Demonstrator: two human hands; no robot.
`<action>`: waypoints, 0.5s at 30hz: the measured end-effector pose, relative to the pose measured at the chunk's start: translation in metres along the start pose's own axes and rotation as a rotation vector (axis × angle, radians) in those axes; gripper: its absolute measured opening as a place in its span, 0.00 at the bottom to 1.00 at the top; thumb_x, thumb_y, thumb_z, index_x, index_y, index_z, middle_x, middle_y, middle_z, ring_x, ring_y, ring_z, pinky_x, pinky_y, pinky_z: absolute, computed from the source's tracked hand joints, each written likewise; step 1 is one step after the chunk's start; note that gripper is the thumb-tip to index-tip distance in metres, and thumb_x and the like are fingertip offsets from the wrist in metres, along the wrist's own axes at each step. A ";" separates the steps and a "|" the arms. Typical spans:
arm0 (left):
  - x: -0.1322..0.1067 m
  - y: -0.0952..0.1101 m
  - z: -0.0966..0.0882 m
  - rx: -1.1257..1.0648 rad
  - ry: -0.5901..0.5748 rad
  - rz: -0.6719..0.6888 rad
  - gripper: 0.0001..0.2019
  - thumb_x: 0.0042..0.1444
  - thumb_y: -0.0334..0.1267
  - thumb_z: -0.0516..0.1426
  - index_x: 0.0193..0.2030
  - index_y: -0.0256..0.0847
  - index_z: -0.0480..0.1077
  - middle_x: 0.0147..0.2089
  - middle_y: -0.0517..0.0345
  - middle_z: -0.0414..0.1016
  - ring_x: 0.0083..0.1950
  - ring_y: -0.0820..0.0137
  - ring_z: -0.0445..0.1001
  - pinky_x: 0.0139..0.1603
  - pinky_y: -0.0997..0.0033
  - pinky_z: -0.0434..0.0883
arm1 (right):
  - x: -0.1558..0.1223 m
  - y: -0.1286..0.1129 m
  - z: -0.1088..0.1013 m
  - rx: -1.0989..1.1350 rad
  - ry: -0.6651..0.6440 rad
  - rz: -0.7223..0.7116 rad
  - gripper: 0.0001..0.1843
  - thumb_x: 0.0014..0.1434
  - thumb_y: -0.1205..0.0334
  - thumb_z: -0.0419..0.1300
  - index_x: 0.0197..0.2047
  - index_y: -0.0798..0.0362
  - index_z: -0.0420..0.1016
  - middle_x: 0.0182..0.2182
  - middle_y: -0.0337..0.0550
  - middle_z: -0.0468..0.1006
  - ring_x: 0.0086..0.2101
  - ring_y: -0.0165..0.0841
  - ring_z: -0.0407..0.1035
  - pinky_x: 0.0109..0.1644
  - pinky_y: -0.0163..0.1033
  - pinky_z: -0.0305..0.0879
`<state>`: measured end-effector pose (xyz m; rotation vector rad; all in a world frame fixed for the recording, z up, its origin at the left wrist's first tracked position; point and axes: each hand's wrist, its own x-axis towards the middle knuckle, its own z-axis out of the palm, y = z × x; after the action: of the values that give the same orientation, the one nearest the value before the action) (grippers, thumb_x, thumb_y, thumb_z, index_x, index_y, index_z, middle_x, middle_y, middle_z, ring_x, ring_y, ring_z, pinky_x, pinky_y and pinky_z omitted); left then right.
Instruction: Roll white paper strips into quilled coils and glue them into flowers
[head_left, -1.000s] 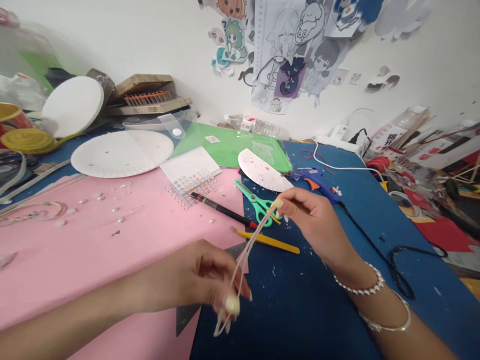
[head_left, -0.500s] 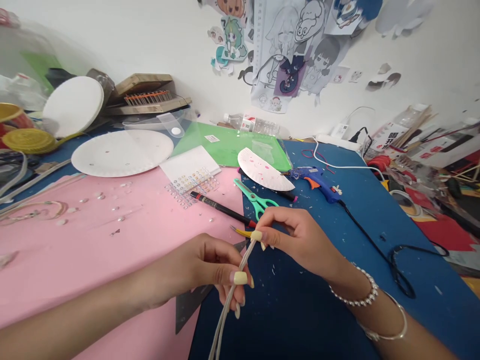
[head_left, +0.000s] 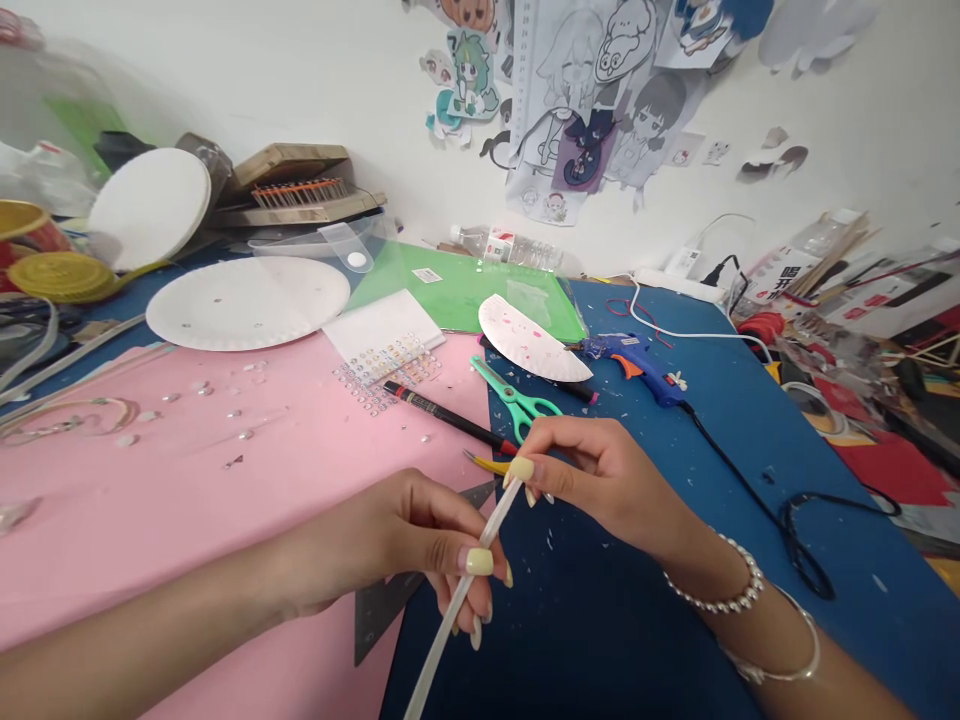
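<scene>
Two pinches, one white strip (head_left: 441,642)

My right hand (head_left: 592,465) pinched the strip's upper end; my left hand (head_left: 420,545) gripped it lower, above the blue tabletop (head_left: 570,620). Keeping it flat, I judged, took gentle, even tension without twisting.

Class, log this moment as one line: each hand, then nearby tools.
left hand: pinching white cord | right hand: pinching same cord higher up | nearby: turquoise scissors, black marker, blue glue gun
</scene>
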<state>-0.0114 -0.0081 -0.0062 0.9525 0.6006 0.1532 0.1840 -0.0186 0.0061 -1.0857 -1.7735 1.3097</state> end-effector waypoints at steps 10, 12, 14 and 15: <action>-0.002 -0.001 0.001 -0.084 0.097 -0.016 0.05 0.42 0.32 0.63 0.21 0.38 0.70 0.21 0.65 0.74 0.20 0.77 0.70 0.28 0.77 0.69 | 0.000 -0.001 -0.001 0.067 -0.050 -0.012 0.07 0.55 0.62 0.56 0.35 0.51 0.74 0.27 0.36 0.72 0.28 0.24 0.66 0.32 0.29 0.63; -0.002 0.000 0.001 -0.087 0.083 -0.014 0.04 0.42 0.33 0.63 0.22 0.38 0.71 0.21 0.65 0.74 0.21 0.77 0.71 0.27 0.78 0.69 | 0.000 -0.001 -0.001 0.088 -0.053 -0.017 0.06 0.56 0.63 0.56 0.35 0.51 0.74 0.27 0.35 0.72 0.28 0.23 0.65 0.33 0.28 0.62; -0.003 0.000 0.000 -0.080 0.078 -0.017 0.04 0.44 0.35 0.62 0.24 0.38 0.73 0.21 0.64 0.74 0.22 0.77 0.72 0.26 0.79 0.68 | 0.000 -0.001 -0.002 0.108 -0.054 -0.017 0.06 0.56 0.63 0.56 0.34 0.52 0.74 0.27 0.35 0.72 0.28 0.22 0.65 0.32 0.27 0.62; -0.003 0.000 -0.001 -0.070 0.077 -0.019 0.05 0.46 0.37 0.61 0.25 0.38 0.73 0.22 0.63 0.74 0.22 0.76 0.72 0.26 0.80 0.68 | 0.000 -0.001 -0.002 0.115 -0.055 -0.017 0.06 0.56 0.63 0.56 0.34 0.52 0.74 0.27 0.35 0.72 0.28 0.22 0.66 0.33 0.27 0.62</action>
<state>-0.0144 -0.0089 -0.0050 0.8762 0.6707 0.1928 0.1856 -0.0174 0.0077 -0.9788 -1.7204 1.4249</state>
